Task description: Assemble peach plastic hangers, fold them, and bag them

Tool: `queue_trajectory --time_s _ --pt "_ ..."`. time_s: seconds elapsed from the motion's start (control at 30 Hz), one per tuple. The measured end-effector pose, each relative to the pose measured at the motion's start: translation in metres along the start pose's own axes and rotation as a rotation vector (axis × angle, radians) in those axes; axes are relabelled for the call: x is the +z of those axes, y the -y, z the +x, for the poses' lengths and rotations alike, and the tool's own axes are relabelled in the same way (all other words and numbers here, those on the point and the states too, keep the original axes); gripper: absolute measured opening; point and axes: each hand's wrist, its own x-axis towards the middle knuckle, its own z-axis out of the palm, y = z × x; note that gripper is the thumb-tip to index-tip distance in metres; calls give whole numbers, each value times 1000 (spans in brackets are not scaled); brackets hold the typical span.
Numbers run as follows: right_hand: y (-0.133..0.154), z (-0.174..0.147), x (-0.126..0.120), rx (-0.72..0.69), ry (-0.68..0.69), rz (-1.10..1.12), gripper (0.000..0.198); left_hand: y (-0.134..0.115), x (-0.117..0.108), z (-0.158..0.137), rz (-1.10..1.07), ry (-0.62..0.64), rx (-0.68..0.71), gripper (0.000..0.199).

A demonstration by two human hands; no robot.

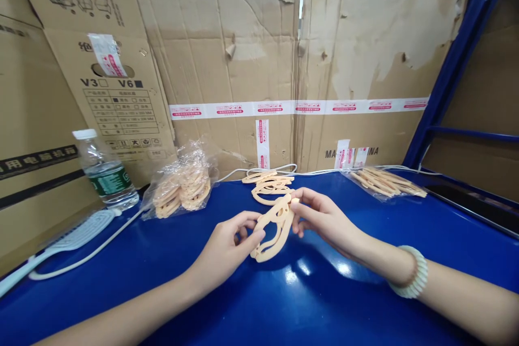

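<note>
Above the blue table I hold a pale beige, flat curved piece with cut-out openings (271,214), tilted between both hands. My left hand (231,240) pinches its lower left edge between thumb and fingers. At the upper right end, the thumb and fingers of my right hand (322,215) are closed on the same piece; its exact contact is partly hidden. Just behind it, several similar beige curved pieces (272,187) lie loosely in a small row or pile. What kind of article these pieces form cannot be made out.
Left stand a clear plastic bag of beige pieces (184,184), a water bottle (109,179) and a pale hairbrush (83,232). Rear right are a bag of slim beige strips (385,181) and a dark phone-like slab (474,205). Cardboard panels (227,65) wall the blue table (227,313); a white cable (93,253) runs along it.
</note>
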Motion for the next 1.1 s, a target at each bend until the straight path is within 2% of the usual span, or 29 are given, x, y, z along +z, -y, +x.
queue_trajectory --time_s 0.1,0.23,0.43,0.57,0.67,0.77,0.9,1.1 --pt "1 -4 1 17 43 -26 35 3 4 -5 -127 -20 -52 26" --pt "-2 -4 -11 74 22 -82 38 8 5 -6 -208 -116 -104 28" --pt "-7 0 -26 166 20 -203 39 10 2 -5 -322 -274 -40 25" --pt "-4 1 -27 108 -104 -142 39 10 0 -7 -315 -293 -35 23" --pt "-2 1 -28 108 -178 9 36 12 -1 -7 -331 -308 -33 23" --pt "-2 1 -27 175 -133 118 35 12 -2 -8 -356 -307 -39 29" --pt "-6 -1 -18 211 15 106 38 5 -3 -12 -382 -229 -67 33" --pt "-12 -7 -3 77 26 89 37 0 -5 -13 -263 143 89 45"
